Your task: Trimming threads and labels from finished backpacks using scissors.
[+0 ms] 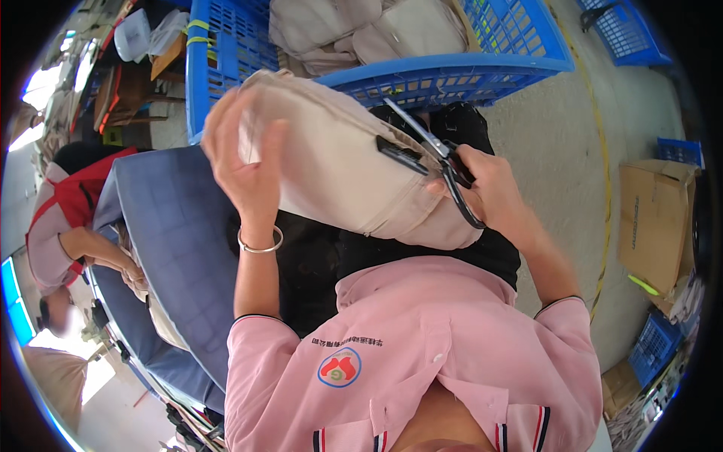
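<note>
A beige fabric bag [331,158] lies slanted across my lap, with a seam and folded edge toward its right end. On its upper side sits a narrow black piece [401,156], whose kind I cannot make out. My right hand [489,184] is closed around black-handled scissors [437,145], blades pointing up and left over the bag; the same hand rests against the bag's right end. My left hand [245,154], blurred by motion, is at the bag's left end, fingers and thumb apart. Whether it presses on the fabric is hard to tell.
Beyond my knees stands a blue plastic crate [452,71] with more beige fabric items [376,30]. A blue-grey padded surface [169,203] is at my left, where another person [56,211] in red handles fabric. Cardboard box [655,226] and blue baskets [655,343] stand right.
</note>
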Demonstrator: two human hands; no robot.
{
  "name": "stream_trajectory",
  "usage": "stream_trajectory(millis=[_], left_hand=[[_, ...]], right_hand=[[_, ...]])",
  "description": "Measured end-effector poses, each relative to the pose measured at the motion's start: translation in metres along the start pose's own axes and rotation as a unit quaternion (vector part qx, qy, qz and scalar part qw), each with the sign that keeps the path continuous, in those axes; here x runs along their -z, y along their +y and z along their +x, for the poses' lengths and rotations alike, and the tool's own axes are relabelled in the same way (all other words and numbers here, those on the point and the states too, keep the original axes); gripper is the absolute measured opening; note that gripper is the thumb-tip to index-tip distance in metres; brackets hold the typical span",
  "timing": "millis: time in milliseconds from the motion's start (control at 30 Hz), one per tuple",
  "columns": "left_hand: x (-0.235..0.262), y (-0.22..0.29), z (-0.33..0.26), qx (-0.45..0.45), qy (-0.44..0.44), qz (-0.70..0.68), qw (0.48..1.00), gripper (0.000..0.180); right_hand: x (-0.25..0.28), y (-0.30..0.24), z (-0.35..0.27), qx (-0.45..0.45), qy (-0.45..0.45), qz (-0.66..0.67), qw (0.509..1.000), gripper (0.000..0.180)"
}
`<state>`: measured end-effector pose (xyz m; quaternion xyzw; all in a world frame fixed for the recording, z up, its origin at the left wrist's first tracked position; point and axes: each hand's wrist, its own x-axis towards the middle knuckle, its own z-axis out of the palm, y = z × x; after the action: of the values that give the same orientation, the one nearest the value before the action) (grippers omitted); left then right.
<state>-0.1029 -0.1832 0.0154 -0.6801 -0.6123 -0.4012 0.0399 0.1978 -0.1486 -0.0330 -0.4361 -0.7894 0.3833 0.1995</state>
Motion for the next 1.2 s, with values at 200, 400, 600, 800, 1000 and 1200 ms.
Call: stream_trajectory(millis=[200,400,600,800,1000,1200], left_hand=[[-0.010,-0.040,-0.159,0.471,0.170,-0.250,0.829,0.055],[-0.062,0.013,-0.196,0.579,0.097,-0.582,0.562,0.064],[-0.043,-0.011,-0.177,0.508,0.097,-0.612,0.599,0.043],[-0.029,-0.021,-0.171,0.504,0.076,-0.592,0.625,0.039],[-0.032,-0.022,-0.168,0.519,0.076,-0.584,0.620,0.039],[-0.033,-0.024,-0.171,0.518,0.078,-0.588,0.617,0.039]], right_hand=[[-0.009,0.023,-0.009,-0.111,0.060,0.092,0.988,0.053],[-0.014,0.019,-0.007,-0.116,0.070,0.114,0.984,0.054],[-0.021,0.021,-0.020,-0.135,0.087,0.154,0.975,0.052],[-0.039,0.030,-0.033,-0.152,0.083,0.327,0.929,0.048],[-0.037,0.030,-0.030,-0.163,0.067,0.325,0.929,0.048],[-0.037,0.030,-0.028,-0.163,0.069,0.335,0.925,0.050]])
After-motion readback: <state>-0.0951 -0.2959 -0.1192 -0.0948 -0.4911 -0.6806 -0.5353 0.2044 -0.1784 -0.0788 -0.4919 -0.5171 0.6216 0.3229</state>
